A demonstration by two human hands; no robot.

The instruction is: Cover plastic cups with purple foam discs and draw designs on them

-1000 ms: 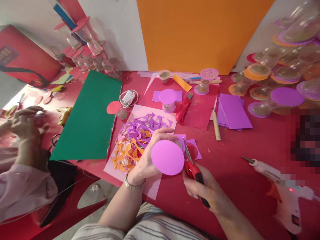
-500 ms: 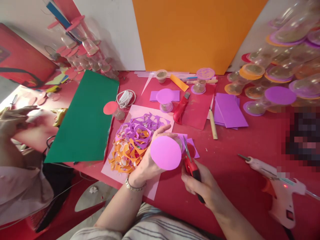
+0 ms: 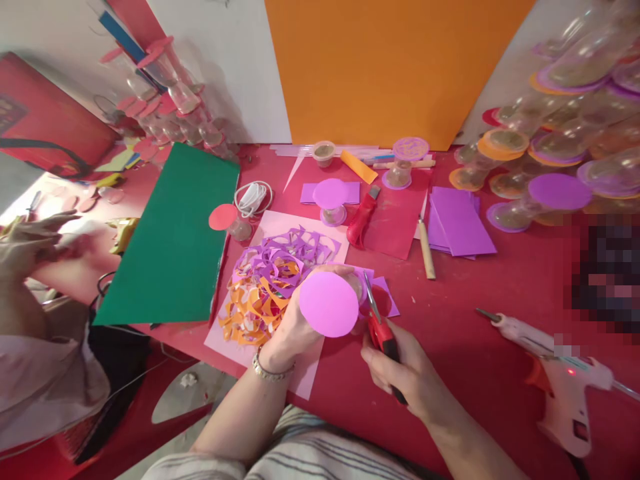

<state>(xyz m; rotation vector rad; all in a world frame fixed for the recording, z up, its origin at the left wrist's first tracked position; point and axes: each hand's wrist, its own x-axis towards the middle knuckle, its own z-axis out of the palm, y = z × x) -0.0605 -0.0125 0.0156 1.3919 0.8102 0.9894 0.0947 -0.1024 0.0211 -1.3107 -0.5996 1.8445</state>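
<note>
My left hand is closed round an hourglass made of clear plastic cups, tipped so that its round purple end disc faces me. The hand and that disc hide most of the cups. In my right hand are red-and-black scissors, their blades up against the hourglass's far purple rim. Beneath the blades lie purple paper pieces. Left of the hourglass, a heap of purple and orange paper scraps covers part of a pink sheet.
A glue gun with a lit red light lies at right. Behind my hands are a red cutter, a wooden-handled blade and purple cards. Hourglasses are stacked far right. A green board separates off another person's hand.
The raised fingers of my left hand have folded down round the hourglass. Its purple disc has shifted slightly left. The scissors have barely moved.
</note>
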